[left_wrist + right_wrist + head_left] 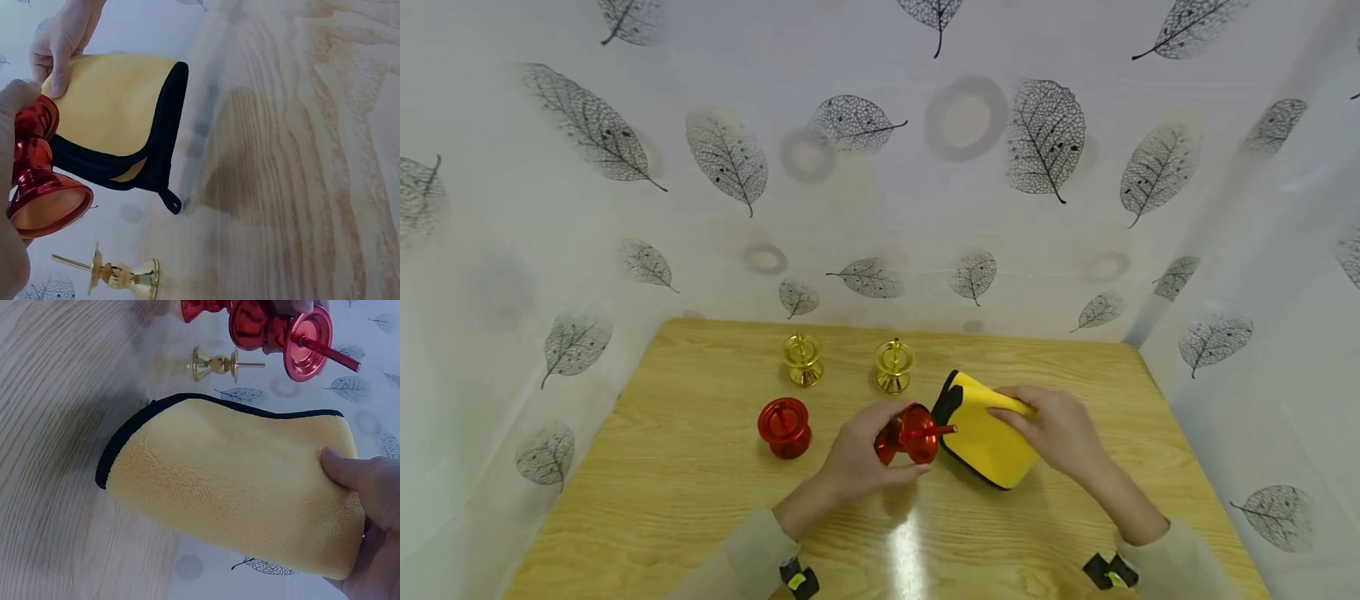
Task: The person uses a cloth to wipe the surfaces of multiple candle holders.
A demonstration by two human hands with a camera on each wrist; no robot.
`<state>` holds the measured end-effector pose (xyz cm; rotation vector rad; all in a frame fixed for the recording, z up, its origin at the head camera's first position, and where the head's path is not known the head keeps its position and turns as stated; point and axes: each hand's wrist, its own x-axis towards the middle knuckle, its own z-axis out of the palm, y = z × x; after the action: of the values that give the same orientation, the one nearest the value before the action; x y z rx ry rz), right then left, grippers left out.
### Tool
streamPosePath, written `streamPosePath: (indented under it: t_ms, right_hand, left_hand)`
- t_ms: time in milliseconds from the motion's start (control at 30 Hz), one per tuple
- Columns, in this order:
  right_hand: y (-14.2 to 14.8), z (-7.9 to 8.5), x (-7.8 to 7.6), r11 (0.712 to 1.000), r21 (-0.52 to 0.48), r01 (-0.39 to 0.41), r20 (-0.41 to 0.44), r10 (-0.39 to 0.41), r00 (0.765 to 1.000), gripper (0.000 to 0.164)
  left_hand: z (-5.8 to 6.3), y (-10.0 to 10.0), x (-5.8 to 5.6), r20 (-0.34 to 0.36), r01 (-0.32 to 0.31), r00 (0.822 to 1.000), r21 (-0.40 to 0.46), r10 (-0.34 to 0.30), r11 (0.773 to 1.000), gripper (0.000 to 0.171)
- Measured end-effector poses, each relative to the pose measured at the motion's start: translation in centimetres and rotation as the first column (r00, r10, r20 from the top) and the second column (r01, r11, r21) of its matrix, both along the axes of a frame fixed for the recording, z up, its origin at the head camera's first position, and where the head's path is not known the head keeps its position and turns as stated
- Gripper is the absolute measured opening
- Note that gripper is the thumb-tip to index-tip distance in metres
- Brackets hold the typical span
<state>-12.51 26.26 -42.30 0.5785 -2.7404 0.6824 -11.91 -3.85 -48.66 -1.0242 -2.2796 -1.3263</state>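
Across the bench (662, 467) before me, a person's left grip (863, 456) is clasping a tilted red candlestick (919, 446) round its body, apparently leaving its spike (332, 354) clear, while at three o'clock the right grip (1063, 427) is pinching a folded yellow cloth (988, 429) by one edge.

On your table (647, 475), a near candlestick (784, 423) stands left of your held candlestick (919, 442), two rear candlesticks (802, 354) (894, 358) behind them (your cloth (988, 433) to the right).
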Motion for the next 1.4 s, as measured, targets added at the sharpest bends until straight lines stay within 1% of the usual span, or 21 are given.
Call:
streamPosePath:
  t_ms: [67,167,300,433,533,633,733,800,967,1067,1167,1267,1333,1400]
  right_hand:
    - [-0.4,0.2,0.2,0.999,-0.035,-0.011,-0.01,0.011,1.0,0.026]
    - [-1.0,0.4,0.6,0.996,-0.08,-0.038,-0.014,0.037,0.999,0.026]
    - [-1.8,0.9,1.1,0.986,-0.149,-0.069,0.019,0.073,0.997,0.024]
    - [-2.4,1.1,1.5,0.972,-0.225,-0.07,0.083,0.091,0.992,0.023]
    - [-2.5,1.3,1.7,0.957,-0.282,-0.065,0.144,0.109,0.984,0.022]
    - [-2.8,1.5,1.9,0.938,-0.342,-0.057,0.214,0.137,0.967,0.021]
    - [-3.1,1.7,2.1,0.92,-0.387,-0.063,0.252,0.171,0.952,0.019]
    - [-3.4,1.8,2.3,0.909,-0.41,-0.073,0.263,0.195,0.945,0.018]
    - [-3.8,1.7,2.8,0.89,-0.427,-0.161,0.221,0.275,0.936,0.019]
    - [-4.0,1.6,3.0,0.874,-0.434,-0.216,0.206,0.33,0.921,0.023]
    - [-4.3,1.3,3.2,0.852,-0.461,-0.249,0.198,0.372,0.907,0.024]
    - [-4.5,1.0,3.2,0.83,-0.495,-0.258,0.188,0.393,0.9,0.023]
    - [-4.7,0.8,3.2,0.823,-0.506,-0.257,0.183,0.393,0.901,0.021]
    - [-4.9,0.7,3.2,0.818,-0.516,-0.255,0.18,0.395,0.901,0.019]
  left_hand:
    - [0.4,0.1,0.0,-0.058,-0.01,0.998,-0.035,0.008,0.999,0.082]
    - [1.1,0.2,0.0,-0.123,-0.031,0.992,-0.083,0.02,0.996,0.087]
    - [1.8,0.2,-0.1,-0.202,-0.07,0.979,-0.144,0.04,0.987,0.09]
    - [2.2,0.1,-0.3,-0.292,-0.12,0.954,-0.185,0.062,0.975,0.091]
    - [2.5,0.0,-0.5,-0.335,-0.143,0.94,-0.219,0.063,0.965,0.09]
    - [2.7,-0.1,-0.5,-0.367,-0.151,0.929,-0.253,0.05,0.956,0.088]
    - [3.0,-0.1,-0.5,-0.406,-0.166,0.913,-0.283,0.038,0.945,0.087]
    - [3.1,-0.1,-0.5,-0.425,-0.172,0.904,-0.296,0.032,0.94,0.086]
    - [3.5,-0.1,-0.4,-0.459,-0.18,0.888,-0.309,0.02,0.934,0.083]
    - [3.8,-0.1,-0.3,-0.48,-0.181,0.877,-0.312,0.009,0.933,0.081]
    - [4.2,0.0,-0.2,-0.493,-0.173,0.87,-0.314,-0.004,0.934,0.079]
    - [4.5,0.0,0.0,-0.493,-0.159,0.87,-0.312,-0.017,0.937,0.078]
    - [4.7,0.1,0.1,-0.491,-0.153,0.871,-0.312,-0.021,0.937,0.078]
    - [4.8,0.1,0.2,-0.482,-0.147,0.876,-0.316,-0.024,0.937,0.076]
